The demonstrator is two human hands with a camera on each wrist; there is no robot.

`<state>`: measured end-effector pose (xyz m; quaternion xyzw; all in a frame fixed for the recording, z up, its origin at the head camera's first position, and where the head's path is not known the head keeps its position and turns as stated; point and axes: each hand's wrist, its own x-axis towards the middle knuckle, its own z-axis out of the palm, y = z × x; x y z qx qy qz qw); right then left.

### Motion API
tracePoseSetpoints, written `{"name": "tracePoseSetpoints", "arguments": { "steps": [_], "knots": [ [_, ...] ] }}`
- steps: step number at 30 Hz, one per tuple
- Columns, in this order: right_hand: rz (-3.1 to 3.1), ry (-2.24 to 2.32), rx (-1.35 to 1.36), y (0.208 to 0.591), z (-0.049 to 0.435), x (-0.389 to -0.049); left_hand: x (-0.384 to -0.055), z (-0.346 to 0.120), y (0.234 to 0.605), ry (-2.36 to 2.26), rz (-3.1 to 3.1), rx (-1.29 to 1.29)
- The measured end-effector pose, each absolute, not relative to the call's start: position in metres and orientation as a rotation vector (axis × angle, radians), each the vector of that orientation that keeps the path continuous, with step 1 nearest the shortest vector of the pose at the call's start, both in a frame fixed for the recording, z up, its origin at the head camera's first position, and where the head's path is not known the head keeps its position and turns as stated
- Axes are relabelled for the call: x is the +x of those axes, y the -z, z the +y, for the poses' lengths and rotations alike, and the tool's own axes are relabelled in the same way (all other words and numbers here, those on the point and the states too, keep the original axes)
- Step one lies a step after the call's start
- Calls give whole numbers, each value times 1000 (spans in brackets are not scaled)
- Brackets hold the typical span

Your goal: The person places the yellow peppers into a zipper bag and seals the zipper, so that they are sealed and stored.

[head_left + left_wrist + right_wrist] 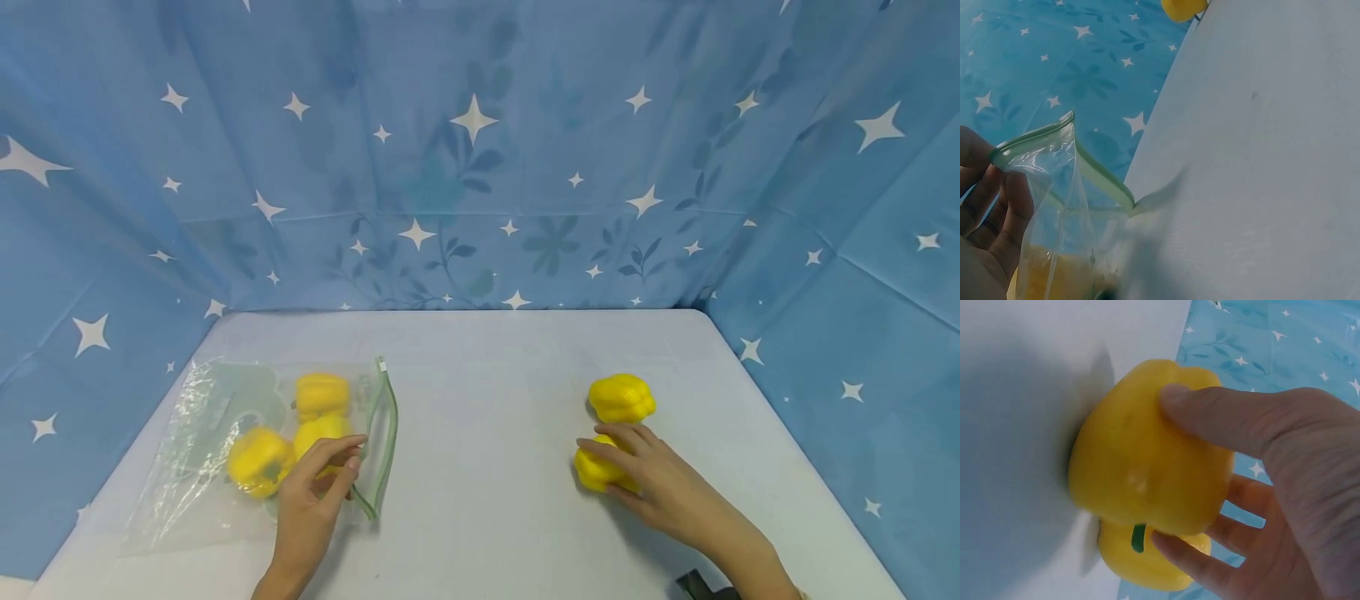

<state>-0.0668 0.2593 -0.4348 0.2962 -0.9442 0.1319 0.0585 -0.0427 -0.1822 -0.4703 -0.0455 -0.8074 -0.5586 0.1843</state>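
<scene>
Your left hand [311, 496] pinches the green zip edge [390, 425] of a clear plastic bag [180, 483] between thumb and fingers, and the mouth gapes toward the middle of the table. Your right hand [663, 483] grips the nearer yellow pepper [595, 468], thumb along one side and fingers around the other; you can see its short green stem in the right wrist view, though whether its underside touches the table can't be told. Mind the farther yellow pepper [622, 398], which sits just beyond your right fingertips, so close that it crowds the one you grip. Inside the bag, toward its mouth, three more yellow peppers lie bunched: an upper pepper [322, 393], a left pepper [258, 462] and a middle pepper [321, 429], the last partly covered by your left hand. Past them the bag's film spreads flat and glossy to your left. By your right wrist a small dark object [697, 585] is cut off by the lower edge, too little of it showing to name. Under everything is the white table [480, 467], and around it hangs a blue curtain [480, 250] with pale stars and leaves.
</scene>
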Motion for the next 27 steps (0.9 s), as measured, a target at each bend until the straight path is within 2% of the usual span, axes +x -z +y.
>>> {"name": "tracePoseSetpoints", "arguments": {
  "steps": [18, 27],
  "knots": [
    [-2711, -634, 924, 441, 249, -71, -42, -178, 468, 1560, -2261, -142],
    [-2709, -660, 1000, 439, 236, -82, -42, -175, 474, 1661, -2232, -274]
  ]
}}
